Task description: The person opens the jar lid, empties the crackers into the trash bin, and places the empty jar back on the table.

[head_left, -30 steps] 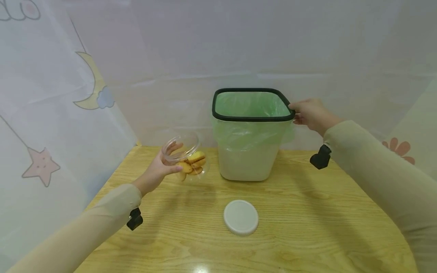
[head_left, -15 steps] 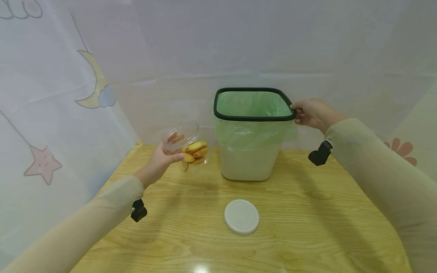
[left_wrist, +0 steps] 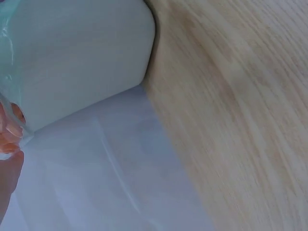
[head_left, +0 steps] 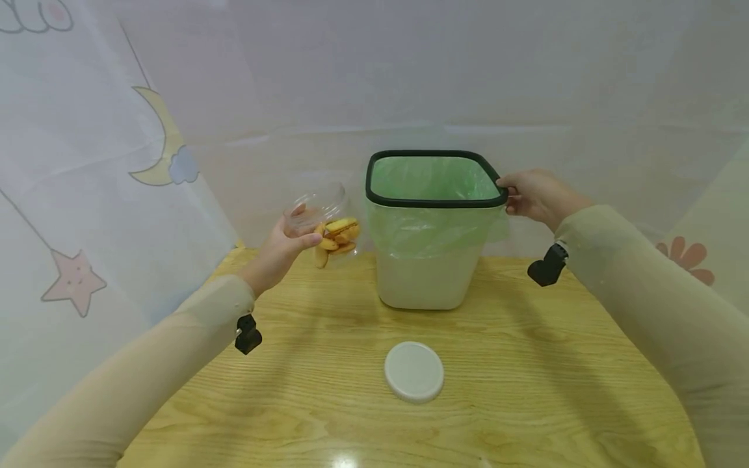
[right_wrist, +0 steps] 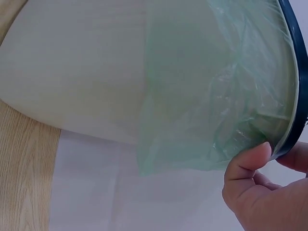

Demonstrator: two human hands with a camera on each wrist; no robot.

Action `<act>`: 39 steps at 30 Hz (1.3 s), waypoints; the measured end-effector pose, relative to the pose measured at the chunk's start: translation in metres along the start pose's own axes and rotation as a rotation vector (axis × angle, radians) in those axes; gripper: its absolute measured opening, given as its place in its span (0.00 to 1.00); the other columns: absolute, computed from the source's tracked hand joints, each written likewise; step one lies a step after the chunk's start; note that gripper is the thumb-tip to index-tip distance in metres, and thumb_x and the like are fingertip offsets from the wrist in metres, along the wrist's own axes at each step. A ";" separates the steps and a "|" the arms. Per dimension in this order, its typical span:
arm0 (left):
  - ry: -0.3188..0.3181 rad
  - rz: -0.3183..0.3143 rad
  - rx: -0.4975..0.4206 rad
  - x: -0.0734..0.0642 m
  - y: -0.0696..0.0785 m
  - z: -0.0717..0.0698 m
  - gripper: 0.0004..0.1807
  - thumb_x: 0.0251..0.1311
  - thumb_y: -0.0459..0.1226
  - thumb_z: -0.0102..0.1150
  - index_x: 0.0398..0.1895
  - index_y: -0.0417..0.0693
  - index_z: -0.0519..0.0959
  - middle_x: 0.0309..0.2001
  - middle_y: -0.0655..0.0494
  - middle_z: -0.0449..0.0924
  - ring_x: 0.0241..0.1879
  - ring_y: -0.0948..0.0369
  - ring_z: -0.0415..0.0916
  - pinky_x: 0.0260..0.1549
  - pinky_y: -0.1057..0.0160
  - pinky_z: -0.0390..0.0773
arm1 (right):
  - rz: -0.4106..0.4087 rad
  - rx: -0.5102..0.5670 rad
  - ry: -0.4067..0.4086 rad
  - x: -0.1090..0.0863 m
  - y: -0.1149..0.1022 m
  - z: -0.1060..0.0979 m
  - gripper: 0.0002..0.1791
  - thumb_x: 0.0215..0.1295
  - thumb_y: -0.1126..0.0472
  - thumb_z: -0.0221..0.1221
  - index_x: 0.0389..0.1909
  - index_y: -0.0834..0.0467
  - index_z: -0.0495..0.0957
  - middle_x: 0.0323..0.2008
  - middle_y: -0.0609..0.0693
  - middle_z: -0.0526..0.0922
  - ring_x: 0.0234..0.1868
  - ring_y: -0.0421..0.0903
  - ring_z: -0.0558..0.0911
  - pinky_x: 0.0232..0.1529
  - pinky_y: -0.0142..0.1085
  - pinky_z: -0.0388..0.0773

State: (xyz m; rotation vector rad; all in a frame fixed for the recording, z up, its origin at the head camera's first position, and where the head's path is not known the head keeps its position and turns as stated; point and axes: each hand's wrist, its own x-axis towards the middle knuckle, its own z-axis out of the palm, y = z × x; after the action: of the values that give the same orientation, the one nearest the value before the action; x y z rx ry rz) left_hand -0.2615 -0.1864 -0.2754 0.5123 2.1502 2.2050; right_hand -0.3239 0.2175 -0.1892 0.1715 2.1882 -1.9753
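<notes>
My left hand (head_left: pixel 285 250) grips a clear plastic jar (head_left: pixel 316 205) in the air, left of the trash can. Tilted toward the back, the uncapped jar holds several yellow-orange sandwich cookies (head_left: pixel 342 233). Only the thumb and part of the jar show at the edge of the left wrist view. A white trash can (head_left: pixel 424 273) with a black rim ring (head_left: pixel 435 204) and a green bag (head_left: pixel 433 175) stands at the back of the table. My right hand (head_left: pixel 538 195) pinches the right side of that rim; in the right wrist view the thumb (right_wrist: pixel 250 161) presses beside the bag's overhang.
On the wooden table (head_left: pixel 328 383) a round white lid (head_left: pixel 414 372) lies flat in front of the trash can. A pale wall covering (head_left: pixel 281 78) with printed moon and star rises behind and to the left.
My left hand has lifted the jar of cookies higher, up beside the upper part of the trash can. The right hand stays at the rim.
</notes>
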 end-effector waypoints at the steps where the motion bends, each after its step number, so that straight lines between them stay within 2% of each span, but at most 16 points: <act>1: -0.001 0.003 -0.004 0.002 0.001 0.001 0.41 0.67 0.28 0.51 0.75 0.39 0.38 0.75 0.43 0.42 0.72 0.47 0.50 0.69 0.52 0.54 | 0.000 -0.002 0.004 0.000 0.000 0.000 0.07 0.73 0.60 0.49 0.48 0.55 0.65 0.20 0.43 0.69 0.21 0.39 0.70 0.23 0.31 0.70; 6: -0.010 0.042 -0.021 0.008 0.005 0.002 0.41 0.67 0.27 0.50 0.75 0.38 0.38 0.74 0.41 0.46 0.72 0.47 0.50 0.68 0.53 0.57 | 0.001 0.002 0.024 0.000 0.001 0.001 0.11 0.73 0.60 0.50 0.52 0.55 0.65 0.21 0.44 0.68 0.21 0.39 0.69 0.22 0.31 0.70; 7: -0.012 0.044 -0.016 0.009 0.006 0.002 0.42 0.67 0.28 0.51 0.76 0.39 0.37 0.74 0.42 0.46 0.72 0.48 0.50 0.67 0.53 0.57 | 0.001 0.002 0.024 0.000 0.001 0.001 0.13 0.73 0.60 0.50 0.55 0.55 0.64 0.22 0.44 0.68 0.21 0.39 0.69 0.22 0.31 0.70; 13: 0.003 0.023 0.014 0.015 0.012 0.000 0.43 0.67 0.32 0.54 0.76 0.42 0.39 0.74 0.43 0.47 0.72 0.49 0.52 0.67 0.54 0.57 | -0.010 -0.006 0.046 -0.002 0.002 0.004 0.20 0.73 0.60 0.50 0.62 0.57 0.60 0.24 0.45 0.67 0.21 0.39 0.68 0.22 0.31 0.69; 18: -0.002 0.019 0.092 0.023 0.026 0.000 0.42 0.66 0.32 0.54 0.76 0.42 0.40 0.74 0.44 0.50 0.71 0.49 0.53 0.68 0.54 0.56 | -0.050 -0.080 0.062 -0.004 0.005 0.006 0.10 0.73 0.58 0.49 0.50 0.56 0.64 0.30 0.45 0.67 0.22 0.38 0.69 0.23 0.30 0.70; 20: -0.009 0.020 0.132 0.026 0.032 0.000 0.43 0.65 0.33 0.55 0.76 0.43 0.41 0.73 0.44 0.51 0.71 0.50 0.54 0.68 0.53 0.55 | -0.061 -0.110 0.058 -0.004 0.006 0.007 0.07 0.74 0.57 0.49 0.46 0.55 0.65 0.31 0.46 0.68 0.22 0.38 0.70 0.24 0.30 0.70; 23: -0.011 0.011 0.199 0.031 0.042 -0.002 0.45 0.64 0.35 0.58 0.76 0.44 0.41 0.73 0.45 0.52 0.70 0.49 0.55 0.68 0.50 0.55 | -0.070 -0.133 0.053 -0.003 0.007 0.009 0.07 0.74 0.56 0.48 0.45 0.55 0.65 0.34 0.46 0.68 0.23 0.38 0.71 0.25 0.29 0.71; 27: -0.005 -0.038 0.318 0.038 0.057 -0.006 0.51 0.61 0.39 0.62 0.78 0.47 0.37 0.74 0.44 0.50 0.70 0.49 0.56 0.68 0.48 0.53 | -0.072 -0.153 0.057 -0.001 0.006 0.013 0.17 0.74 0.56 0.48 0.58 0.59 0.63 0.35 0.47 0.67 0.22 0.38 0.71 0.24 0.30 0.70; 31: -0.018 -0.065 0.423 0.045 0.074 -0.005 0.53 0.58 0.39 0.64 0.77 0.44 0.38 0.71 0.41 0.55 0.68 0.48 0.59 0.67 0.48 0.55 | -0.061 -0.159 0.065 0.001 0.005 0.015 0.29 0.75 0.56 0.46 0.71 0.64 0.52 0.38 0.48 0.66 0.21 0.38 0.69 0.23 0.30 0.70; 34: -0.023 -0.060 0.509 0.051 0.084 -0.002 0.54 0.56 0.40 0.66 0.77 0.44 0.40 0.70 0.42 0.55 0.67 0.48 0.60 0.65 0.48 0.58 | -0.060 -0.144 0.074 0.001 0.004 0.015 0.29 0.75 0.57 0.46 0.70 0.65 0.52 0.41 0.51 0.65 0.20 0.37 0.69 0.22 0.29 0.71; 37: -0.033 -0.052 0.585 0.057 0.094 0.002 0.59 0.54 0.42 0.70 0.78 0.47 0.37 0.71 0.42 0.55 0.66 0.49 0.61 0.65 0.50 0.60 | -0.069 -0.156 0.074 -0.001 0.003 0.015 0.31 0.75 0.59 0.46 0.72 0.67 0.49 0.42 0.53 0.63 0.19 0.37 0.69 0.22 0.28 0.72; 39: -0.044 -0.043 0.656 0.062 0.099 0.004 0.62 0.52 0.44 0.72 0.78 0.50 0.35 0.73 0.44 0.52 0.68 0.49 0.58 0.65 0.50 0.61 | -0.078 -0.178 0.068 -0.003 0.002 0.014 0.33 0.75 0.59 0.45 0.73 0.68 0.46 0.43 0.53 0.63 0.19 0.37 0.70 0.22 0.28 0.73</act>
State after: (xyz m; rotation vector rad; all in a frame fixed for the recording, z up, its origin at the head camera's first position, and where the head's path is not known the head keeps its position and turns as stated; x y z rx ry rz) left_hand -0.2976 -0.1724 -0.1650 0.5042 2.7964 1.4028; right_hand -0.3198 0.2037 -0.1918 0.1306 2.4348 -1.8253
